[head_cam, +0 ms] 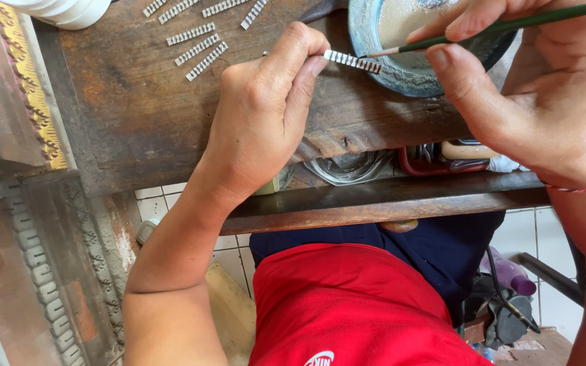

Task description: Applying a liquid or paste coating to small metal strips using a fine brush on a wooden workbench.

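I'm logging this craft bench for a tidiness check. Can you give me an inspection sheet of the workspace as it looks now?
Surface: worn dark wooden table, stained, with a lower shelf.
Job's things: small silver patterned strip pinched in the left hand; thin green brush in the right hand, tip at the strip; blue bowl holding pale liquid.
Clutter: more silver strips laid out on the table; white container at the corner; mixed items on the shelf.
Grippers: both hands closed on their tools.
Cables: black cable by the floor.
Surroundings: carved gilded frame; white tiled floor.
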